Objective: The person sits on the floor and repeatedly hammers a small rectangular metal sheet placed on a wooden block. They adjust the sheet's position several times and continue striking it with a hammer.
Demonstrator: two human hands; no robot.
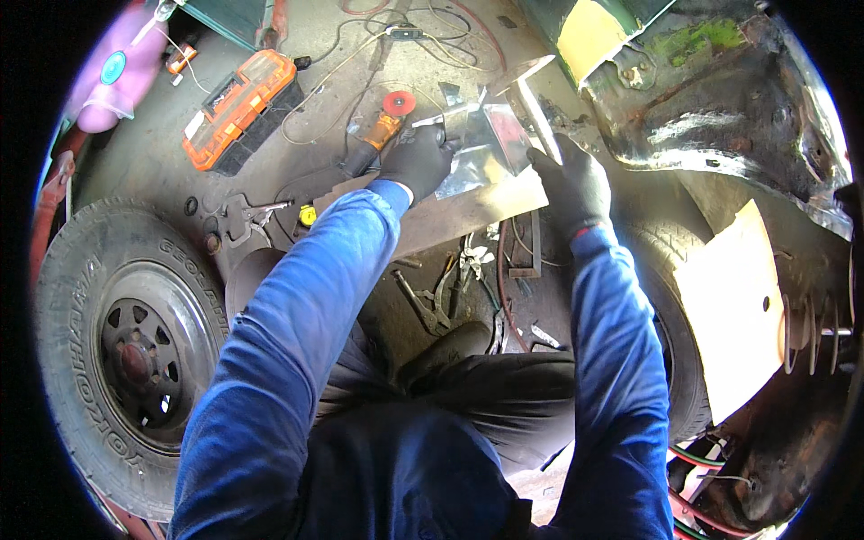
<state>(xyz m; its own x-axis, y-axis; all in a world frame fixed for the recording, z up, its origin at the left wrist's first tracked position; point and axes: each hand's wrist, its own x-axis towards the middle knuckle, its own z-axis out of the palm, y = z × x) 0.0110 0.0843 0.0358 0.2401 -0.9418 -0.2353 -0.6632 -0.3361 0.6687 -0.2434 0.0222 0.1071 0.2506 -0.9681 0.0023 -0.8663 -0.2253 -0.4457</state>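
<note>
My right hand [578, 185], in a black glove, is closed around the lower handle of a hammer [538, 119]. The hammer's long, narrow metal head points up and away from me. My left hand [417, 162], also gloved, grips the left edge of a bent piece of shiny sheet metal [481, 155]; its fingertips are partly hidden. Beneath the sheet metal lies a flat, pale board or plate [490, 205]. Left of my left hand, an orange and black angle grinder [378, 139] with a red disc rests on the floor.
An orange and black toolbox [243, 110] stands at the far left, near cables. Tyred wheels flank me, the left one [135, 346] in full view. Locking pliers [423, 301] lie below the work. A dark body panel [702, 99] and cardboard [733, 310] are at right.
</note>
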